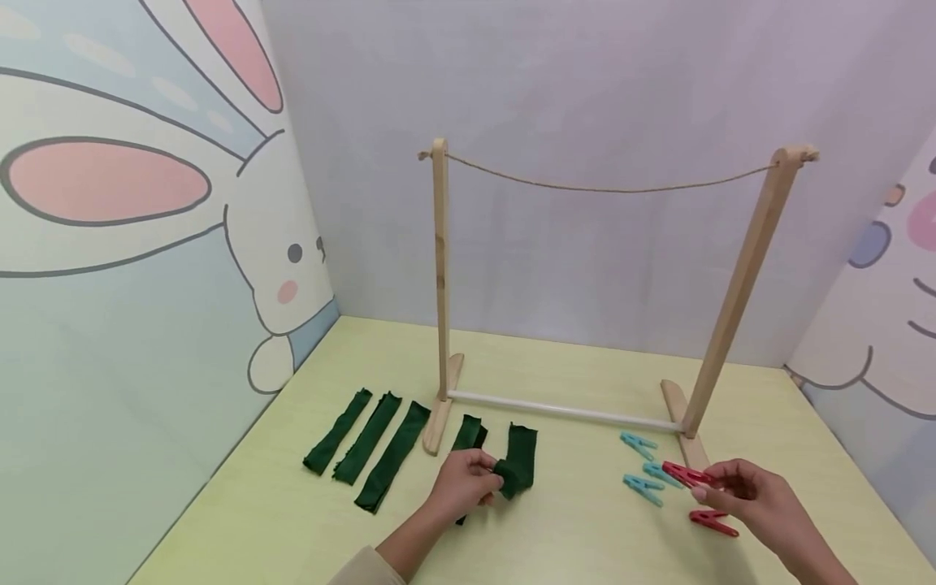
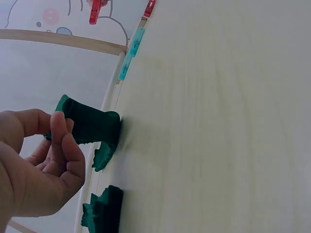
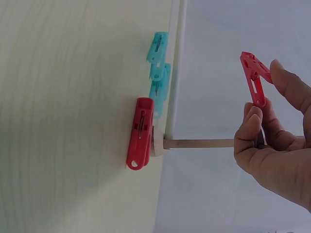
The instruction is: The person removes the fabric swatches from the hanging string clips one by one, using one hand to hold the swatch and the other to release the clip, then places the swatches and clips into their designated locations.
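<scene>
My left hand (image 1: 465,485) pinches one end of a dark green cloth strip (image 1: 522,455), lifting it while the far end stays on the table. The left wrist view shows this strip (image 2: 92,121) bent down from the fingertips to the tabletop. Above the table at the right, my right hand (image 1: 756,497) holds a red clothespin (image 1: 686,474) by its handles, between thumb and fingers. Another red clothespin (image 3: 140,133) lies below that hand. Several light blue clothespins (image 1: 643,489) lie to its left. Partly behind the left hand is a second green strip (image 1: 470,432).
Three more green strips (image 1: 392,457) lie side by side at the left. Behind everything stands a wooden frame (image 1: 441,268) with a slack rope (image 1: 607,191) strung between its posts and a white bar (image 1: 563,409) low down. Walls with cartoon rabbits (image 1: 285,268) flank the table.
</scene>
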Demonstrator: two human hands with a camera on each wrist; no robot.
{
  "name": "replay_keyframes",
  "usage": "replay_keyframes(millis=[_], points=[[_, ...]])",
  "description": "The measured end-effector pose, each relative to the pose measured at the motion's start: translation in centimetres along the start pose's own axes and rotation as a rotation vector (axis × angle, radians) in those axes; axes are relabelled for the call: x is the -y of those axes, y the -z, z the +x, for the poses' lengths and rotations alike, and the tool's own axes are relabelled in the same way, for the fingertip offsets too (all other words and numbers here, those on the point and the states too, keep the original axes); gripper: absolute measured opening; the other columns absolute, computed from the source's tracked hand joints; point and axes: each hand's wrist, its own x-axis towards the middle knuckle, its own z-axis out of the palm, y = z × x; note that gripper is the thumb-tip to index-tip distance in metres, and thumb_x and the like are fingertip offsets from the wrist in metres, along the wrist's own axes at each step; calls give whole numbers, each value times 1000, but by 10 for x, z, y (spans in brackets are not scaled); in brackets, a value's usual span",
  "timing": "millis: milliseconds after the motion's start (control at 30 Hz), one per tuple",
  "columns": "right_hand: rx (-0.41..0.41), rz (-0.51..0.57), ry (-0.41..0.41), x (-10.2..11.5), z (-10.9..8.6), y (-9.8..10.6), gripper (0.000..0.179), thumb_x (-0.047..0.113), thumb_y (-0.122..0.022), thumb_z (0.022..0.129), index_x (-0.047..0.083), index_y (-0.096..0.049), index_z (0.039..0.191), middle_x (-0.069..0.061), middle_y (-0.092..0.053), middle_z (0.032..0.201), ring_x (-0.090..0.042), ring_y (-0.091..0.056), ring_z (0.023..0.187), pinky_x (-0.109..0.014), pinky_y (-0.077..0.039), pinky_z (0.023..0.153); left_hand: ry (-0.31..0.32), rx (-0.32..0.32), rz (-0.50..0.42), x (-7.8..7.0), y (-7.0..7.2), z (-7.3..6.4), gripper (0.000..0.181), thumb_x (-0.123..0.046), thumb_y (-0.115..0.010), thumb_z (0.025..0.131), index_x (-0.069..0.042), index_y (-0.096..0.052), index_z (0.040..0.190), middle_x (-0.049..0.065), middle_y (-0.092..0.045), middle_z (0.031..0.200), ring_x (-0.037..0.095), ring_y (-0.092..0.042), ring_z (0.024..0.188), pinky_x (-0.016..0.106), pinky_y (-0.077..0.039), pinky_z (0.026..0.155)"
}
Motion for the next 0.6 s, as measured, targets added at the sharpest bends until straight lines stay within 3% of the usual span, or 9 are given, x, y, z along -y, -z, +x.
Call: replay_keyframes(millis=[233, 400, 600], points=[[41, -30, -44, -13, 3, 1, 44, 18, -73, 81, -9, -54, 110, -7, -61, 86, -17, -57, 72, -29, -47, 61, 4, 22, 0, 3, -11, -1, 10, 2, -66, 76, 1, -62, 86, 7, -64, 68, 15, -60, 51, 27, -49, 50], [108, -18, -51, -21, 6, -3, 45, 11, -75, 78, -13, -53, 109, -7, -60, 87, -18, -55, 73, -29, -51, 63, 40, 43, 24, 6, -14, -4, 9, 2, -68, 76, 1, -62, 83, 7, -62, 65, 16, -60, 51, 28, -49, 50], [186, -10, -42, -32, 11, -4, 39, 4, -74, 77, -15, -54, 105, -7, -61, 87, -20, -57, 77, -30, -51, 65, 51, 137, 130, 8, -6, -11, 10, 0, -72, 74, -2, -62, 76, 5, -61, 63, 15, -58, 54, 25, -45, 50]])
